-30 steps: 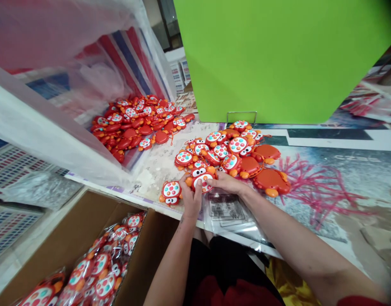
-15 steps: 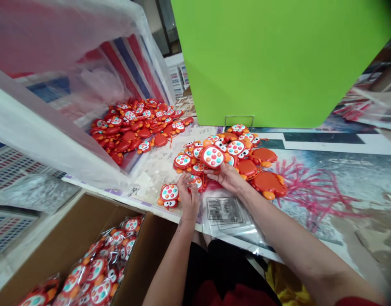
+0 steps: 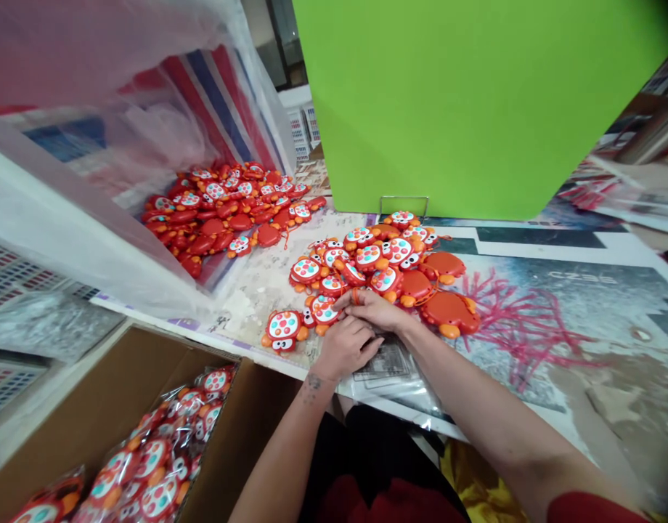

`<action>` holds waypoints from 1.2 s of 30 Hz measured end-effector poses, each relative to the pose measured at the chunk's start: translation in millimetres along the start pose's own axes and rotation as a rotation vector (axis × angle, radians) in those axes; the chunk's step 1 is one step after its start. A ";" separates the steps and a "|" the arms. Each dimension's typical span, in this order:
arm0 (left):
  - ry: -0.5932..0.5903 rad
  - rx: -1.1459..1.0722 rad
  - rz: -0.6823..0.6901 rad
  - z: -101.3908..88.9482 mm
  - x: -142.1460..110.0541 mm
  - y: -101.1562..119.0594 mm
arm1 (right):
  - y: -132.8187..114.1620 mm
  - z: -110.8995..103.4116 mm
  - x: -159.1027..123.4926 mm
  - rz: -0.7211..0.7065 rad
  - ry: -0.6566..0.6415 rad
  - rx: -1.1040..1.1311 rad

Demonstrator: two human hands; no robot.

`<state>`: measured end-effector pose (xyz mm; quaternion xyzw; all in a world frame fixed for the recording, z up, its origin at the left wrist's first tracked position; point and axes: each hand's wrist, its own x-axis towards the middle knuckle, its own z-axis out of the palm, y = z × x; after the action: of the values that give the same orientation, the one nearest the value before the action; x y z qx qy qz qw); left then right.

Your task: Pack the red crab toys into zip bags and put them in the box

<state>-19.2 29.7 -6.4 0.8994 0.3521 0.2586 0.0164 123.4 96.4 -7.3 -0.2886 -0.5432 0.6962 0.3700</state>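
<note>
My right hand (image 3: 373, 310) reaches in from the right, its fingers bent together at the edge of a red crab-like toy (image 3: 324, 310) with a white, colour-dotted face and orange feet. An orange cord (image 3: 356, 295) shows at these fingers. Just below, my left hand (image 3: 349, 350) overlaps the right, fingers curled; what they hold, if anything, is hidden. Clear printed plastic bags (image 3: 385, 363) lie partly under the hands. To the left sits another such toy (image 3: 284, 330), eyes toward me. Beyond the hands is a pile of the same toys (image 3: 399, 253), some face down.
A larger heap of toys (image 3: 225, 207) spills from a white-lined, striped opening at the left. A cardboard box (image 3: 149, 363) at the lower left holds bagged toys. Pink strips (image 3: 522, 330) are scattered at the right. A green panel (image 3: 437, 109) stands at the back.
My hands have come together; the left moved right and now overlaps the right. The toy raised in my right hand is no longer held up there. The view has shifted slightly.
</note>
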 end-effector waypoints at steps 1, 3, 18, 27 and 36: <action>-0.028 -0.002 -0.007 -0.3 1.3 -0.3 | -0.9 -0.3 0.2 -0.017 0.014 -0.056; -0.088 0.006 -0.028 -3.3 4.1 1.6 | -3.6 -0.9 0.3 -0.041 0.026 -0.172; -0.163 0.124 -0.330 -5.6 -10.9 61.5 | -67.5 -29.5 -128.0 -0.077 0.488 -1.434; -0.131 -0.043 -0.310 -8.7 -8.6 19.7 | -13.9 -39.9 -170.0 0.116 0.654 -1.530; -0.015 0.030 -0.493 1.3 -13.7 45.6 | -15.0 -48.9 -153.7 0.069 0.743 -1.493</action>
<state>1.5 -13.2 -4.1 0.7884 0.5644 0.2351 0.0683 251.7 -2.4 -4.7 -0.6852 -0.6955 0.0235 0.2149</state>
